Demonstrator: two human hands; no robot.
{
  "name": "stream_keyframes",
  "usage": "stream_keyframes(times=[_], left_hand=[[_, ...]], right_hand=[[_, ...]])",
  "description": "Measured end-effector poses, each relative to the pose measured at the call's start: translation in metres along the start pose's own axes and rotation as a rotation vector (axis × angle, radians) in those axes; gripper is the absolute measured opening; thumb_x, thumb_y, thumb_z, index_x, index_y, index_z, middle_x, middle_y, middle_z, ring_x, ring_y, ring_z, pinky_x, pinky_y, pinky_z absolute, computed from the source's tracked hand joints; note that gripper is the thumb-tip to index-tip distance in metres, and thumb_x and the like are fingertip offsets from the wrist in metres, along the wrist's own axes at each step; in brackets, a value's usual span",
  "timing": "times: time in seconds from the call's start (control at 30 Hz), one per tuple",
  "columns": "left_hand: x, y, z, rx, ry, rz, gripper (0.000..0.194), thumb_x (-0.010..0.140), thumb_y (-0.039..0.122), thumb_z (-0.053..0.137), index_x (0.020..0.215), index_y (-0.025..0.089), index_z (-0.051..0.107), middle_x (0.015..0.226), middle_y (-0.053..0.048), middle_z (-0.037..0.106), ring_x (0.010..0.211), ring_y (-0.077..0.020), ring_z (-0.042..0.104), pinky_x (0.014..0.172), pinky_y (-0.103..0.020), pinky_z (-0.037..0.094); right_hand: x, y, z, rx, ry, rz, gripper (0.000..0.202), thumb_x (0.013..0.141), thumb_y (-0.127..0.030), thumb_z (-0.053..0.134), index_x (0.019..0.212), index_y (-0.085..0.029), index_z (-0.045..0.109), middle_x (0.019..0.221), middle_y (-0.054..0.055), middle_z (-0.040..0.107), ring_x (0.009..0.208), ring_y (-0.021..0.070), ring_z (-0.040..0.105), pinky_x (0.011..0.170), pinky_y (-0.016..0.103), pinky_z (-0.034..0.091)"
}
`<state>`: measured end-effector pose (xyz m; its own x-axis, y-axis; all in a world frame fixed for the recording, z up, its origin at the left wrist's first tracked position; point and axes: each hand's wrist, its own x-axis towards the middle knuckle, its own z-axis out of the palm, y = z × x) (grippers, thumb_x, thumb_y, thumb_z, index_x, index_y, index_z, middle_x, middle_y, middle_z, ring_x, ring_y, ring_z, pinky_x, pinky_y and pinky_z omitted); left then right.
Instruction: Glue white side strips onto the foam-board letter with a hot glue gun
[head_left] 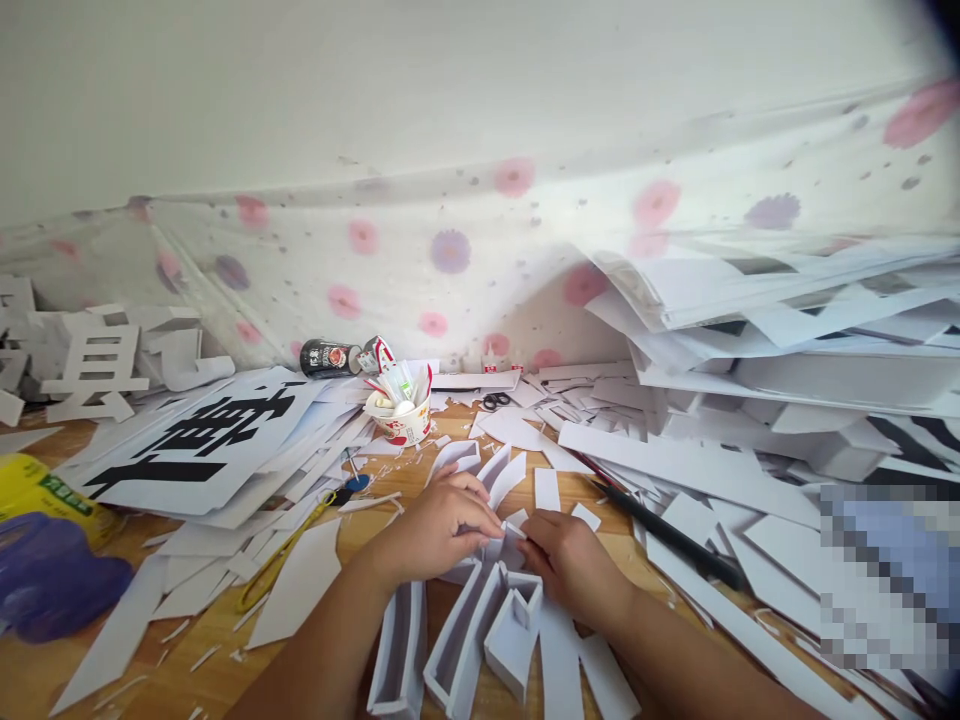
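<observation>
Curling in over the middle of the tabletop (169, 685), the left hand (439, 525) and right hand (574, 565) meet at a small white piece (513, 545). This piece sits between the two sets of fingertips, just beyond a group of hollow white shapes. The left fingers are bent and drawn close together, their tips at its left side; the right fingers are folded, thumb and forefinger at its right side. Whether either set is clamped on it, I cannot tell, since the hands partly hide it.

On the near side stand a long frame (397, 650) at left, a second frame (465, 640) beside it, and a small angular box (517, 625) to the right. Two flat strips (561, 660) lie right of the box. Past the left hand, on the far side, are curved frames (504, 475).

Farther off, a printed bowl (409, 428) holds wrappers, with a black cup (324, 358) on its side to the left and black scissors (495, 401) to the right. Printed sheets (169, 480) bearing large black characters lie at left; nearer, a yellow packet (49, 500) touches something purple (60, 585). At right, a dark rod (675, 535) slants across white offcuts (690, 520), below a tall stack of sheets (795, 375). Flowered plastic (405, 265) covers the lower wall.
</observation>
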<state>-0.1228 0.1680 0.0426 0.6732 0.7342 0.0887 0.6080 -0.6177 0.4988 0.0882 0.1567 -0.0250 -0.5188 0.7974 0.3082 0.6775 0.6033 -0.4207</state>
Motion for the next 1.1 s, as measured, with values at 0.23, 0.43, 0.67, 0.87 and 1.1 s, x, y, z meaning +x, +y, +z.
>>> stream_keyframes(times=[0.23,0.43,0.67,0.87,1.1], left_hand=[[0.000,-0.003,0.002,0.068,0.023,0.011,0.011,0.082,0.024,0.071,0.092,0.027,0.076,0.099,0.001,0.076,0.105,-0.0194,0.060,0.115,-0.048,0.021],[0.001,-0.005,0.003,0.031,0.016,0.012,0.016,0.089,0.029,0.061,0.095,0.026,0.076,0.101,-0.002,0.075,0.109,-0.0210,0.057,0.113,-0.048,0.022],[0.002,-0.009,0.002,0.113,0.048,0.020,0.018,0.089,0.027,0.060,0.096,0.026,0.076,0.101,-0.005,0.072,0.106,-0.0215,0.058,0.106,-0.045,0.031],[0.003,-0.012,0.002,0.118,0.034,0.073,0.018,0.090,0.025,0.059,0.099,0.026,0.075,0.103,-0.004,0.071,0.106,-0.0202,0.057,0.099,-0.039,0.036],[0.005,-0.017,0.003,0.085,0.040,0.127,0.019,0.090,0.022,0.059,0.098,0.027,0.075,0.099,0.001,0.074,0.105,-0.0190,0.056,0.099,-0.037,0.037]], right_hand=[[0.000,-0.003,-0.003,0.001,0.015,-0.011,0.022,0.092,-0.015,0.051,0.074,-0.016,0.063,0.073,0.005,0.067,0.069,0.0169,0.060,0.063,0.026,0.039],[-0.001,0.004,-0.007,0.097,-0.007,-0.011,0.019,0.093,-0.018,0.054,0.077,-0.015,0.064,0.079,0.006,0.068,0.073,0.0161,0.059,0.068,0.027,0.042],[-0.001,0.019,-0.015,0.226,-0.052,-0.072,0.009,0.089,-0.018,0.062,0.082,-0.016,0.066,0.076,-0.001,0.067,0.071,0.0112,0.061,0.065,0.020,0.044],[0.002,0.018,-0.011,0.155,-0.047,-0.134,0.013,0.086,-0.012,0.065,0.073,-0.016,0.065,0.073,0.000,0.063,0.070,0.0124,0.055,0.066,0.023,0.039],[0.000,0.018,-0.005,0.091,-0.029,-0.125,0.019,0.086,-0.012,0.063,0.067,-0.015,0.062,0.069,0.002,0.059,0.068,0.0148,0.052,0.064,0.026,0.036]])
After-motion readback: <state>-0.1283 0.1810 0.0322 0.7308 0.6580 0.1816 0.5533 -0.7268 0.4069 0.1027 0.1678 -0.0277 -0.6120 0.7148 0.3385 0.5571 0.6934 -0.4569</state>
